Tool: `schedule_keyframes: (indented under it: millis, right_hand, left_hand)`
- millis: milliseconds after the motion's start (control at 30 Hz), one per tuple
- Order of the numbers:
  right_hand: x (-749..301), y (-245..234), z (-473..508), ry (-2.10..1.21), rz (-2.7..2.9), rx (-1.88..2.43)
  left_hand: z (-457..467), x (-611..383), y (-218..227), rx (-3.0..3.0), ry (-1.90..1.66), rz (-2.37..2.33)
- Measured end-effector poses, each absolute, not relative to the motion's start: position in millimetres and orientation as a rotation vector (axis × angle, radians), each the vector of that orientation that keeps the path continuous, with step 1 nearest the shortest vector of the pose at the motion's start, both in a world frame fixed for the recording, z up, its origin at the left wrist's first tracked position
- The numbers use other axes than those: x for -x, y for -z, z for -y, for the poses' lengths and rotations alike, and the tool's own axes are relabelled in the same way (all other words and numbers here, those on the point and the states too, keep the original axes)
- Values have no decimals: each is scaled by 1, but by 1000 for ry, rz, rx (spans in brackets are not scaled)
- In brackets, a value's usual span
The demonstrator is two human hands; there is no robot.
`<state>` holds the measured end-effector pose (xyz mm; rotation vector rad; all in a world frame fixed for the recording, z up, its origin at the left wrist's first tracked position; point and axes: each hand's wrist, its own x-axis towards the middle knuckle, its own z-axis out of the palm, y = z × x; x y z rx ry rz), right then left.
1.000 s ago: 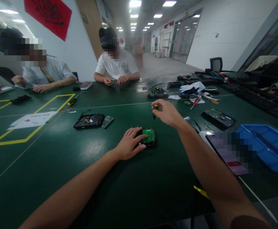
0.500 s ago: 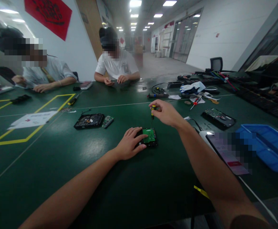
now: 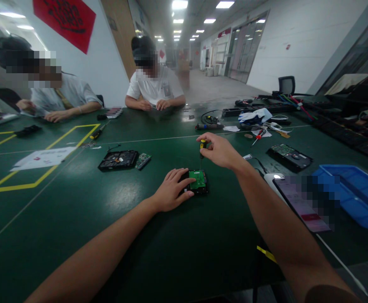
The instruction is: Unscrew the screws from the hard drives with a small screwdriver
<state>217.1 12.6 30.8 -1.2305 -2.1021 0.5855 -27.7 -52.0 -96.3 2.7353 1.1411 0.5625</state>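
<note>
Under my left hand (image 3: 173,191) lies a hard drive (image 3: 199,189) with its green circuit board facing up. That hand spans the drive's left end, thumb at the near side and one finger across the board, gripping it against the table. A yellow-and-black screwdriver (image 3: 203,145) stands nearly upright in my right hand (image 3: 220,151), fingers closed round its handle. Its thin shaft reaches down to the far right part of the board; the exact tip contact is too small to make out. My left hand covers the drive's left part.
Left of the drive are an opened drive casing (image 3: 118,160) and a loose circuit board (image 3: 144,160). To the right lie another hard drive (image 3: 289,156), a phone (image 3: 300,202) and a blue tray (image 3: 354,193). Two people sit across the green table (image 3: 123,235).
My right hand has turned slightly around the screwdriver handle, which has shifted a touch. My left hand and the hard drive stay put. The person opposite has moved their hands a little.
</note>
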Motion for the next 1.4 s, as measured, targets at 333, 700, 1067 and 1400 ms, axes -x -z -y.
schedule_keyframes:
  millis: [333,700,1067,1400]
  right_hand:
    - [-216,-30,-13,-558,2113,1256]
    - [-216,-33,-10,-559,2101,1260]
    - [-223,-35,-14,-608,2028,1208]
    - [-233,-48,-12,-659,1914,1113]
  left_hand:
    - [52,28,98,-2738,-569,-1135]
    - [52,28,97,-2749,-573,-1138]
    - [53,28,94,-2739,-540,-1141]
    - [51,27,99,-2682,-593,-1170]
